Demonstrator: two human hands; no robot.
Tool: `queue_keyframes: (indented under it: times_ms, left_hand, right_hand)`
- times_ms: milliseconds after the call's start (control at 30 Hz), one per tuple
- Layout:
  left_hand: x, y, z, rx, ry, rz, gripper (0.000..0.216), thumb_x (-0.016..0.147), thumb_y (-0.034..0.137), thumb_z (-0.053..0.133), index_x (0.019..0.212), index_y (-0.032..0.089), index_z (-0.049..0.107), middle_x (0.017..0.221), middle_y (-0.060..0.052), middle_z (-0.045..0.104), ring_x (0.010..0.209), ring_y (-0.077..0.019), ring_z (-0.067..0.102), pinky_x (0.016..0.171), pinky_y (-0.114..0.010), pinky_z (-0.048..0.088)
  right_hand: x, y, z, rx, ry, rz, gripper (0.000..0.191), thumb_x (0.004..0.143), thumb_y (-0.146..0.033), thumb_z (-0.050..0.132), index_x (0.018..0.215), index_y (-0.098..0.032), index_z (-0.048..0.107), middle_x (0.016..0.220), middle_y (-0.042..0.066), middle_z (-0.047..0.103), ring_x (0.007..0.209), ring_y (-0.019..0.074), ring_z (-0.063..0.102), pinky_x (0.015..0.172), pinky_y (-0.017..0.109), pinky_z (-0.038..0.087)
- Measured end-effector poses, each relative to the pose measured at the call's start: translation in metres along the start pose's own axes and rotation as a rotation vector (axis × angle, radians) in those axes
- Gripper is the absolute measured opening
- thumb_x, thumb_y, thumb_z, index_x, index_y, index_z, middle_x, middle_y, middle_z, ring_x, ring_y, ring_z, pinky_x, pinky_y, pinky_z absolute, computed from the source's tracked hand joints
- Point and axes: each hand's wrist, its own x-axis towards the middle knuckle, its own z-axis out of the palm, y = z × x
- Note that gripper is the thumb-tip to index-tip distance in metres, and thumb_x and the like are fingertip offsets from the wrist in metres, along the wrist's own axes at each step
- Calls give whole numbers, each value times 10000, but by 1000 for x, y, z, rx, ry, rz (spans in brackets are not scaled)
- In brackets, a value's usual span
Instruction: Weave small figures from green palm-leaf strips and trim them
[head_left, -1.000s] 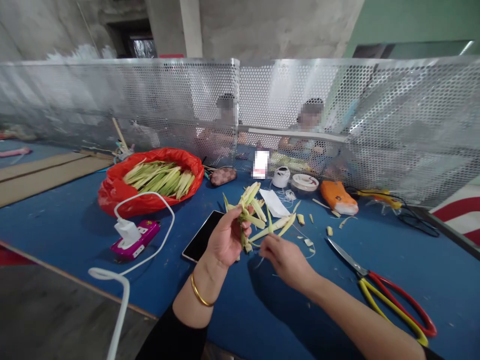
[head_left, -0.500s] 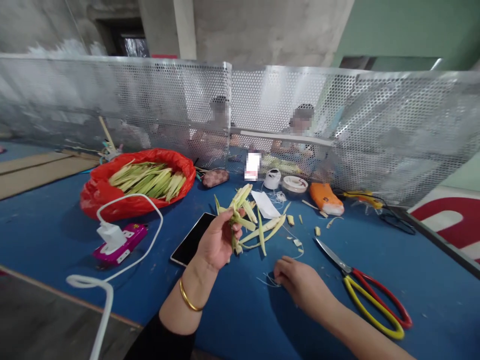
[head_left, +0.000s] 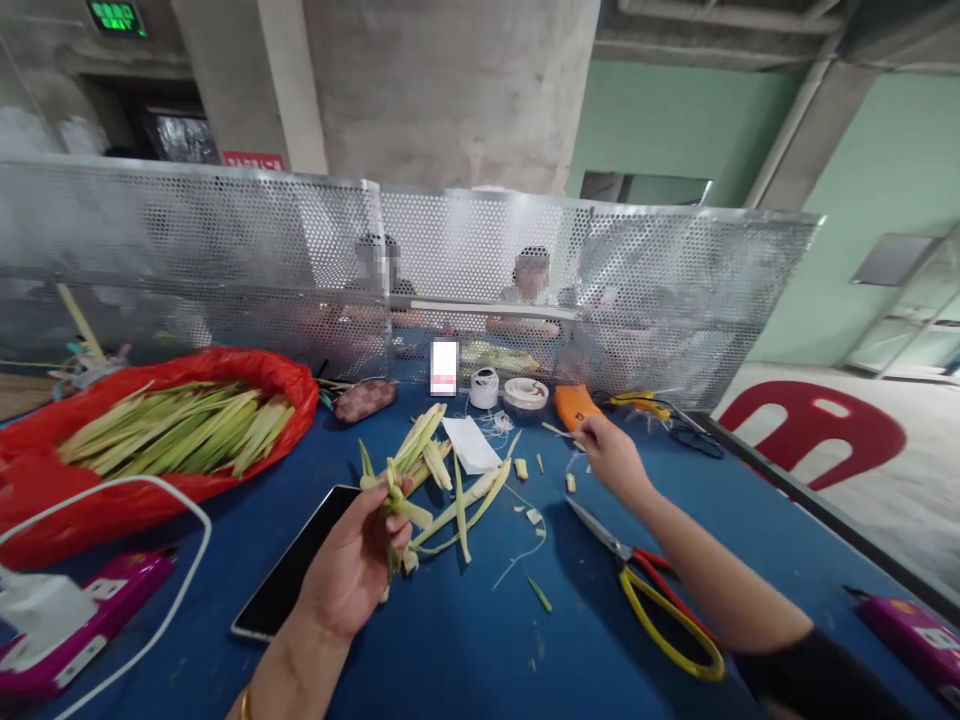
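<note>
Nearest, at the lower left, a magenta power strip (head_left: pixel 90 620) carries a white plug, and just beside the left hand (head_left: pixel 349 575) lies a flat black tablet with a pale edge (head_left: pixel 292 565). That hand has its fingers curled firmly round a knotted bunch of yellow-green husk strips (head_left: pixel 396 505), raised over the blue tabletop (head_left: pixel 465 650). To the right, red-and-yellow-handled metal scissors (head_left: pixel 624 552) lie under the right forearm. Farther in, loose pale husk pieces (head_left: pixel 462 510) scatter mid-table, and a red plastic bag (head_left: pixel 301 385) brims with more strips. Out reaches the right hand (head_left: pixel 619 465), fingertips bunched at a thin pale strip (head_left: pixel 559 431) beside an orange soft packet (head_left: pixel 575 404); whether they pinch it, one cannot tell. Beyond, two people sit behind a perforated metal screen (head_left: pixel 262 240).
</note>
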Motion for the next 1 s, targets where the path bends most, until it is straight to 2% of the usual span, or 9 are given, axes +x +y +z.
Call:
queue_keyframes:
  times_ms: [133, 267, 467, 567, 600, 633, 733, 833, 1000]
  left_hand:
    - [3, -2, -1, 40, 58, 8, 91, 782, 52, 537, 771, 103, 612, 839, -67, 627, 455, -44, 439, 373, -172, 416]
    - [6, -1, -1, 48, 91, 15, 111, 788, 47, 521, 755, 100, 612, 842, -68, 630, 454, -39, 432, 376, -166, 409]
    - [3, -2, 4, 75, 80, -3, 98, 778, 64, 533, 745, 103, 618, 798, -52, 620, 444, -38, 429, 371, -164, 407]
    - [3, -2, 2, 92, 44, -30, 60, 763, 86, 574, 779, 103, 630, 791, -45, 627, 445, -36, 433, 375, -158, 401]
    - [3, -3, 1, 101, 32, -52, 55, 754, 93, 596, 791, 105, 635, 787, -43, 632, 447, -34, 437, 379, -154, 398]
    - [3, -5, 0, 116, 19, -82, 58, 742, 100, 618, 795, 105, 640, 779, -42, 638, 447, -33, 441, 383, -150, 394]
    - [2, -14, 0, 218, -54, -220, 66, 700, 123, 672, 755, 94, 651, 726, -55, 652, 440, -35, 453, 383, -143, 371]
    - [-3, -28, 10, 307, -183, -322, 106, 691, 165, 676, 751, 77, 673, 753, -84, 676, 449, -46, 472, 394, -160, 385]
    - [-17, -44, 41, 418, -306, -399, 141, 669, 215, 691, 741, 95, 682, 736, -70, 671, 454, -59, 481, 387, -169, 373]
  right_hand:
    - [55, 29, 11, -115, -13, 55, 161, 926, -256, 507, 971, -154, 622, 1004, 90, 641, 895, 197, 614, 773, 346, 490]
    - [66, 34, 21, -165, -103, -16, 262, 930, -307, 538, 1158, -185, 579, 1167, 59, 596, 996, 206, 611, 827, 382, 517]
    - [40, 19, 17, -149, -133, -137, 213, 899, -186, 544, 1086, -175, 643, 1213, 101, 604, 1074, 232, 578, 903, 380, 456]
    - [9, 2, 13, -86, -226, -200, 169, 864, -214, 548, 868, -192, 716, 854, 57, 718, 839, 212, 660, 768, 311, 484]
    - [-3, -4, 12, -61, -251, -216, 189, 858, -240, 543, 812, -194, 720, 775, 46, 716, 768, 208, 667, 721, 306, 493]
    - [-15, -11, 11, -30, -262, -234, 192, 848, -222, 532, 836, -200, 722, 813, 47, 721, 776, 209, 671, 721, 310, 497]
    - [-46, -32, 9, 277, -294, -315, 397, 809, -164, 525, 1187, -238, 619, 1245, 76, 620, 1109, 230, 591, 937, 375, 451]
    - [-67, -55, 5, 663, -403, -235, 415, 846, -262, 542, 1260, -249, 559, 1230, 72, 633, 1137, 215, 574, 1001, 414, 417]
    - [-87, -81, -4, 1072, -521, -180, 379, 790, -385, 657, 1131, -220, 641, 1159, 68, 662, 1062, 232, 595, 979, 408, 420]
